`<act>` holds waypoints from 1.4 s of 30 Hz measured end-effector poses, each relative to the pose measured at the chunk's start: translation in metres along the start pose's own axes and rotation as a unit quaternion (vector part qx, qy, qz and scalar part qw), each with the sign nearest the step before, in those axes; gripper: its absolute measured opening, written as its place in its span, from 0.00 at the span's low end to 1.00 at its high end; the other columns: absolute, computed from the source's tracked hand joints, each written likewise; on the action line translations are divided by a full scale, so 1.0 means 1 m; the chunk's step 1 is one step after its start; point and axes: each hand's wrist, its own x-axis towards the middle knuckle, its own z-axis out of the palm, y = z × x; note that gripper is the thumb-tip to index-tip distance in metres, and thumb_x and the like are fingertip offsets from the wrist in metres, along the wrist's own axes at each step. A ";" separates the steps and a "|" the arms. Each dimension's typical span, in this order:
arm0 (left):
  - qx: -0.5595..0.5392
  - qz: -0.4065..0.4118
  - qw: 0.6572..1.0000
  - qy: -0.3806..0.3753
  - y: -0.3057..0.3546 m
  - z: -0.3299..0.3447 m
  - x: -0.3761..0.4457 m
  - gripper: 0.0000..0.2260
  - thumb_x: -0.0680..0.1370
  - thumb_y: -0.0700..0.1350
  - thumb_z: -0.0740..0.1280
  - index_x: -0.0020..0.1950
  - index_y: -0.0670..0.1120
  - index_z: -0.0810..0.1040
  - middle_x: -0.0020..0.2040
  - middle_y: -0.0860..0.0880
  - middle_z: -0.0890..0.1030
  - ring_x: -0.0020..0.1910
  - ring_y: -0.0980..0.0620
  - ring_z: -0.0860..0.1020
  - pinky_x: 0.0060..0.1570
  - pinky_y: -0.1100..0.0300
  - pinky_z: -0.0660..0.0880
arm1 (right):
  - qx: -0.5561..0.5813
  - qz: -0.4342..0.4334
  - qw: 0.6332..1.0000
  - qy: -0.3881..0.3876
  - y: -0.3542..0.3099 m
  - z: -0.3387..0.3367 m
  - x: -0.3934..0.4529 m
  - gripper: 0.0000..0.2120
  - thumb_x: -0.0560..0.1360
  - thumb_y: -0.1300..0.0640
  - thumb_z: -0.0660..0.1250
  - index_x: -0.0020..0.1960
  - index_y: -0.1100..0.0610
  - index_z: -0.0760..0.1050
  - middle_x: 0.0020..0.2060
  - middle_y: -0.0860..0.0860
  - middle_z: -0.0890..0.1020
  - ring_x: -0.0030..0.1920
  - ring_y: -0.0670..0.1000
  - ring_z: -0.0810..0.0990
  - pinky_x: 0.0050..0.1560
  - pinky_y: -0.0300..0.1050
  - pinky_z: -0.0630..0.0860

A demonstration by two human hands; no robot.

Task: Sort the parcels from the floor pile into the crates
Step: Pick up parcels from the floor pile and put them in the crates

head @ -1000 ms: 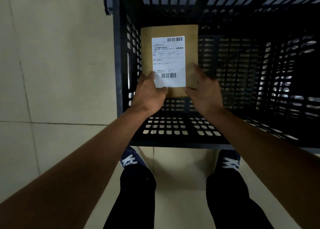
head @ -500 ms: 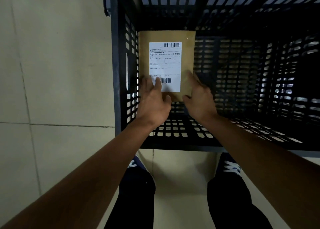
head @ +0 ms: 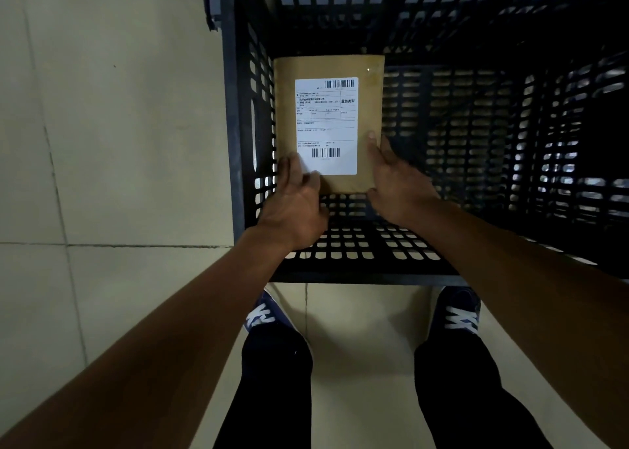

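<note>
1. Flooring: pale beige tiles [head: 112,142], smooth and matt, with thin dark grout lines; fills the left of the frame and the lower centre.
2. Crate [head: 235,142]: black moulded plastic, rectangular, its walls and base pierced by rows of small rounded slots; occupies the upper centre and right of the frame. Light shows through the slots at the right.
3. Parcel [head: 369,108]: flat rectangular envelope of brown kraft paper, slightly creased, inside the crate at its left side, with its long left edge just beside the left wall. Whether it lies fully flat on the base cannot be told.
4. Label [head: 326,125]: white rectangular sheet stuck on the parcel's face, printed with fine text and two barcodes, one near the top and one near the bottom.
5. Left hand [head: 296,207]: at centre frame, back of hand upward, forearm running in from the lower left. Fingers are extended and lie on the parcel's lower left corner, overlapping the label's edge; not curled round it.
6. Right hand [head: 398,183]: at centre right, forearm entering from the lower right. Fingers are fairly straight along the parcel's lower right edge, with the thumb at its bottom corner; a true pinch cannot be told.
7. Footwear: two dark blue shoes [head: 459,312] with white markings, below the crate's near wall, above black trouser legs [head: 275,380].
</note>
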 end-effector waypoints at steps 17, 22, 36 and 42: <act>-0.145 0.034 0.982 0.115 0.041 -0.077 -0.120 0.20 0.82 0.47 0.66 0.74 0.54 0.73 0.71 0.50 0.76 0.67 0.48 0.76 0.65 0.57 0.72 | 0.140 0.024 0.986 0.085 -0.035 -0.046 -0.126 0.15 0.79 0.57 0.64 0.66 0.54 0.77 0.71 0.53 0.72 0.68 0.58 0.72 0.65 0.56 0.75; 0.021 0.064 0.994 0.084 0.069 -0.142 -0.184 0.22 0.82 0.49 0.65 0.77 0.51 0.69 0.72 0.46 0.75 0.69 0.42 0.74 0.64 0.46 0.74 | 0.156 0.059 0.977 0.131 -0.030 -0.112 -0.209 0.19 0.79 0.57 0.65 0.70 0.56 0.76 0.75 0.56 0.70 0.73 0.60 0.70 0.70 0.57 0.72; 0.054 0.223 0.966 0.117 0.285 -0.271 -0.334 0.21 0.83 0.49 0.64 0.77 0.50 0.70 0.73 0.48 0.74 0.71 0.45 0.72 0.69 0.51 0.71 | 0.193 0.107 0.943 0.251 -0.008 -0.269 -0.463 0.22 0.80 0.56 0.66 0.74 0.54 0.72 0.79 0.55 0.64 0.77 0.60 0.64 0.73 0.61 0.67; 0.112 0.300 0.940 0.119 0.423 -0.271 -0.382 0.22 0.83 0.49 0.65 0.77 0.50 0.70 0.73 0.46 0.75 0.70 0.43 0.73 0.70 0.48 0.70 | 0.189 0.148 0.917 0.318 0.068 -0.294 -0.586 0.24 0.81 0.55 0.65 0.77 0.53 0.69 0.80 0.56 0.62 0.79 0.59 0.60 0.77 0.59 0.61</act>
